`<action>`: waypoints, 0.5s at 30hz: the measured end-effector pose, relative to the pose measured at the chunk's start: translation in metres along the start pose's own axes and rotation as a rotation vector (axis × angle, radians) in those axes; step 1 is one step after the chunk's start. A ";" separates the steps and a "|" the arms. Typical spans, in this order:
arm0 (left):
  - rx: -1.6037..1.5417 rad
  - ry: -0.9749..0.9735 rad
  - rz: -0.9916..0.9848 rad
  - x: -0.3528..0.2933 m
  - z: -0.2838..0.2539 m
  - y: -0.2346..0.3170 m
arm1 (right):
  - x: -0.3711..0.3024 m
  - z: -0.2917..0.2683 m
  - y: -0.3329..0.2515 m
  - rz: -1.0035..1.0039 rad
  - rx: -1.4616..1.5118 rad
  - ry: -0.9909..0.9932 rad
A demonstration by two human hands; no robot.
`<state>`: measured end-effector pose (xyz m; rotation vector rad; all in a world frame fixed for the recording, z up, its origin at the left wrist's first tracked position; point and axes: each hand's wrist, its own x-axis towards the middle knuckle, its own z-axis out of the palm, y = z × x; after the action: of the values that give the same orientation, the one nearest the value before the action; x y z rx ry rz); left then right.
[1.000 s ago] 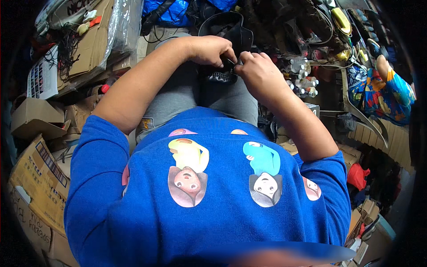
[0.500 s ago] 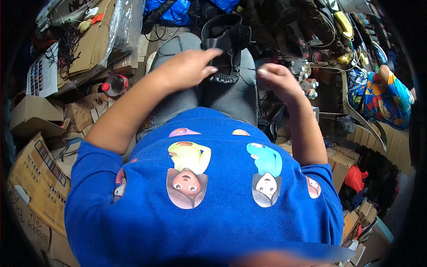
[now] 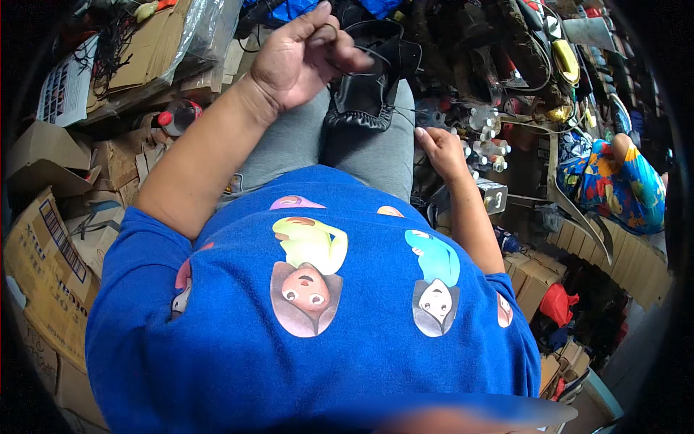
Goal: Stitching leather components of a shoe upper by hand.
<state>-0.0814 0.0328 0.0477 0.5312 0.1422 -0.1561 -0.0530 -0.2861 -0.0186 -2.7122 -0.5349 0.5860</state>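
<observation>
A black leather shoe upper (image 3: 365, 101) with a puckered, gathered edge lies across my grey-trousered thighs, between my knees. My left hand (image 3: 300, 61) is raised at its left, palm partly turned up and fingers curled; a thin dark thread runs from these fingers toward the upper. A ring-like band shows on one finger. My right hand (image 3: 442, 150) is lower, beside my right thigh, thumb and finger pinched together. A dark thread (image 3: 403, 112) stretches from the puckered edge toward this pinch. Whether a needle is on either thread, I cannot tell.
Flattened cardboard (image 3: 144, 61) and clear plastic lie at the left, near a red-capped bottle (image 3: 177, 117). Several bottles (image 3: 491, 148) stand right of my right hand. Beyond is a curved metal blade (image 3: 589, 217). Another person's colourful clothing (image 3: 622, 184) shows at the far right.
My left hand has lifted up and away from the shoe upper, its palm turning upward. My right hand has moved slightly down, and more of the upper is now visible.
</observation>
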 end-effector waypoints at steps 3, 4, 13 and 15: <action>0.153 -0.047 -0.055 0.010 -0.080 0.032 | -0.011 0.006 0.018 -0.164 -0.153 0.135; 0.112 -0.036 -0.074 0.004 -0.100 0.042 | -0.014 0.006 0.021 -0.202 -0.220 0.208; 1.497 0.468 0.007 -0.023 -0.075 0.071 | -0.019 0.006 0.050 0.327 1.231 0.100; 1.859 0.145 0.751 -0.025 -0.065 0.052 | -0.010 -0.002 0.047 0.463 1.233 0.285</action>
<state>-0.1025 0.1133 0.0218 2.3968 -0.1221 0.5816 -0.0470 -0.3324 -0.0308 -1.6343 0.4431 0.3993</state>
